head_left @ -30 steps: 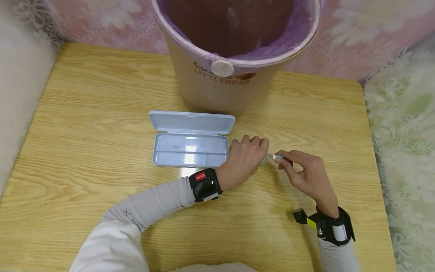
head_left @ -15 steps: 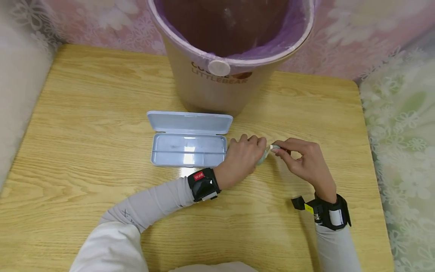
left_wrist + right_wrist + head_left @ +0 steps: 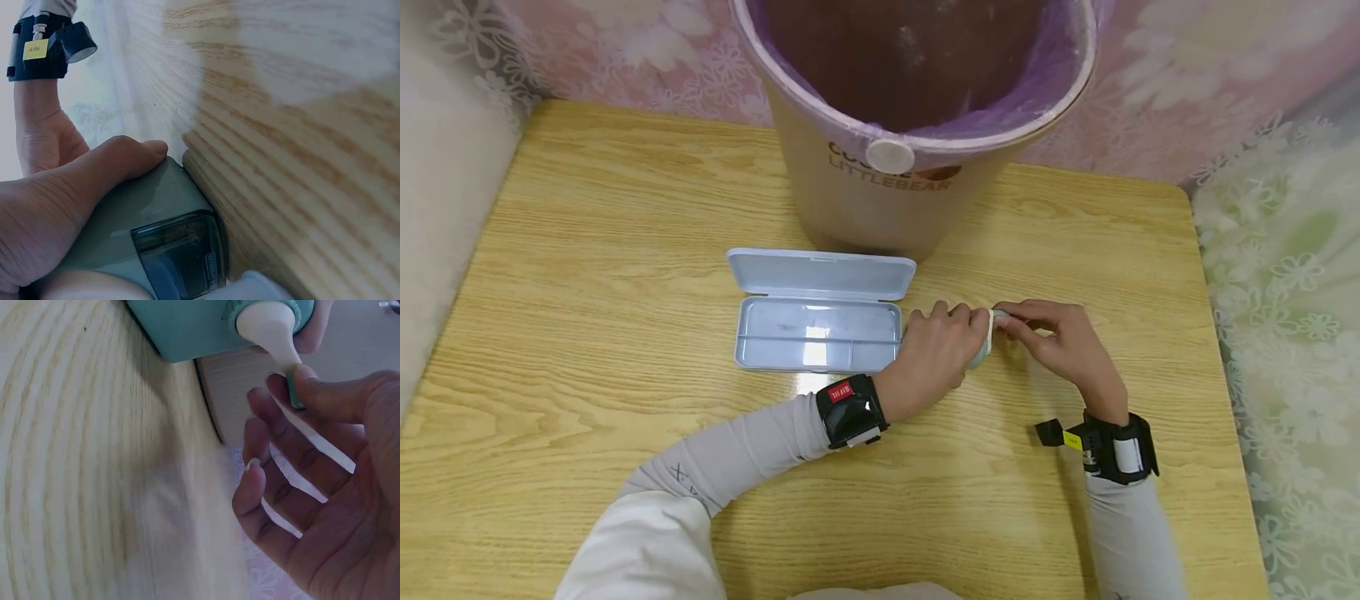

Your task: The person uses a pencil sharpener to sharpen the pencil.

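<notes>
In the head view my left hand grips a green crank pencil sharpener on the table, mostly hidden under the fingers. The left wrist view shows the thumb along the sharpener's green body and its dark see-through shavings drawer. My right hand pinches the small green knob at the end of the white crank between thumb and forefinger. Its other fingers are loosely bent and hold nothing. An open light-blue pencil case lies just left of my left hand.
Behind the pencil case stands a tall beige bin with a purple liner. The wood-grain table meets a pink floral wall at the back. Pale floral hangings border the right side.
My right hand has moved a little up and left in the head view, and the crank has turned with it. My left hand stays on the sharpener; the case has not visibly changed.
</notes>
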Demonstrator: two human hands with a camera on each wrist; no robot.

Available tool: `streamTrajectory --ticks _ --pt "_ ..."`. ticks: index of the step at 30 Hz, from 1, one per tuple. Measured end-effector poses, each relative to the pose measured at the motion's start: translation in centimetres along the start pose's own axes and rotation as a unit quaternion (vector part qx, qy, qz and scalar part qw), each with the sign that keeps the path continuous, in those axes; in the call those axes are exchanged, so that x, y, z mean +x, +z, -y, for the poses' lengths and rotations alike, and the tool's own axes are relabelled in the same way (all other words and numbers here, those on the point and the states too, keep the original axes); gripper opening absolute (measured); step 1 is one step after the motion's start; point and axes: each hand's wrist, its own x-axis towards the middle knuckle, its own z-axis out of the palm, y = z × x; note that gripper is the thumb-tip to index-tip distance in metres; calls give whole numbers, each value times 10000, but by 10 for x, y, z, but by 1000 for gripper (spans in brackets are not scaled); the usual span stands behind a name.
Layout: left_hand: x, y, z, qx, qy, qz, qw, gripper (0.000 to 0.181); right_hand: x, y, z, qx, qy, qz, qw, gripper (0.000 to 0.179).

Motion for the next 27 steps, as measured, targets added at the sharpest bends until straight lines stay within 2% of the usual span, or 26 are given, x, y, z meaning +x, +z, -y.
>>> streamTrajectory --ticks 8,12,16,21,24,27 --pt "-1 1 0 93 21 -59 9999 44 2 5 -3 257 1060 362 9934 29" --pt "0 0 1 94 5 62 9999 49 3 7 -4 208 1361 513 9891 33" --pt "0 0 0 64 20 134 9999 52 2 10 -6 -10 1382 613 9885 32" --pt "-1 1 0 129 9 19 9999 49 -1 14 -9 -178 1304 786 9882 33" --pt "-1 1 0 134 21 -34 9999 46 -3 17 -11 -394 1159 771 9895 31" --pt "0 1 0 99 21 40 9999 48 -6 21 -13 -554 1002 694 9910 28"
